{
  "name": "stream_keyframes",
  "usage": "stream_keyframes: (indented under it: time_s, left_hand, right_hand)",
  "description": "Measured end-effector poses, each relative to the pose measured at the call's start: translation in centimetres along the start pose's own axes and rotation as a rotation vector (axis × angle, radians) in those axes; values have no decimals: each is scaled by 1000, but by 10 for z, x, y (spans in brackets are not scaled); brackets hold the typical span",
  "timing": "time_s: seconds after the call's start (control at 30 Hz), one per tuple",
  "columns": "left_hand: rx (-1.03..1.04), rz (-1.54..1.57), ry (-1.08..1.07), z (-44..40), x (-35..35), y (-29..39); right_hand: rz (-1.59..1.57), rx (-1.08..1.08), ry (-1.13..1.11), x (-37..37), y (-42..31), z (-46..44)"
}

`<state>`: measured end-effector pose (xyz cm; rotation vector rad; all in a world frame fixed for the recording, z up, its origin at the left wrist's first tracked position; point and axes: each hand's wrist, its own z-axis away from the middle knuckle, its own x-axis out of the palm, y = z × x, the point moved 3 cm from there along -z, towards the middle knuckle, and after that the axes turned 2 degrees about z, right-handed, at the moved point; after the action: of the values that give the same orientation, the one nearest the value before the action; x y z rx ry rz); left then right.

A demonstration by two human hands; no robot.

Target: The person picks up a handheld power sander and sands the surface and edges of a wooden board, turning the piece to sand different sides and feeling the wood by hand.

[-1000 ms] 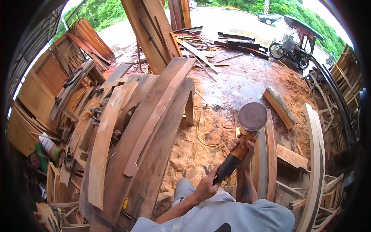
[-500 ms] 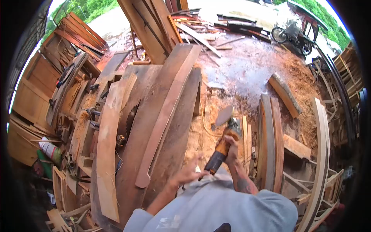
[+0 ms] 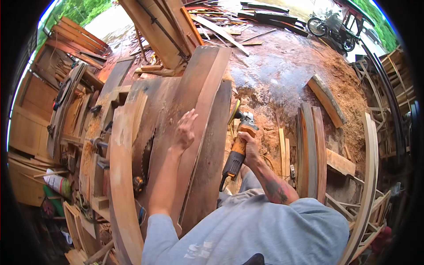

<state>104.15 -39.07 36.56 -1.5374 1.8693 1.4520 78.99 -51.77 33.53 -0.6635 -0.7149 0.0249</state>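
My right hand [image 3: 248, 146] is wrapped round the orange and black angle grinder [image 3: 238, 148], whose disc [image 3: 235, 110] is turned edge-on toward the bench. Over the wooden bench top [image 3: 205, 168], my left hand [image 3: 186, 130] is spread with nothing in it. Beneath or beside it runs a long reddish board [image 3: 201, 112]; whether the hand touches the board, I cannot tell. A toothed saw blade [image 3: 147, 152] sticks up left of my left forearm.
A pale curved plank [image 3: 123, 168] lies at the left. Upright boards [image 3: 313, 150] and a squared log [image 3: 327, 100] are on the right. A motor tricycle [image 3: 338, 28] stands at the back right, with scrap wood [image 3: 265, 15] behind the bench.
My left hand has left the grinder and moved left and forward over the board. My right hand has brought the grinder left, and its disc has turned from face-on to edge-on.
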Motion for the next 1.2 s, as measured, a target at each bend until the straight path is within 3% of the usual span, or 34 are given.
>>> stream_keyframes:
  time_s: [0.23,0.37,0.53,0.77,1.2]
  left_hand:
    - [13,-136,-150,-202,82,-84]
    - [40,-227,-283,-281,133,-127]
    - [81,-257,-303,-347,181,-158]
    - [85,-351,-325,-362,192,-164]
    - [82,-299,-315,-364,189,-166]
  right_hand:
    - [-11,-20,23,37,-59,-137]
    - [-82,16,47,40,-98,-211]
    - [23,-94,99,41,-144,-295]
    - [143,-105,159,46,-183,-361]
    - [145,1,120,48,-191,-379]
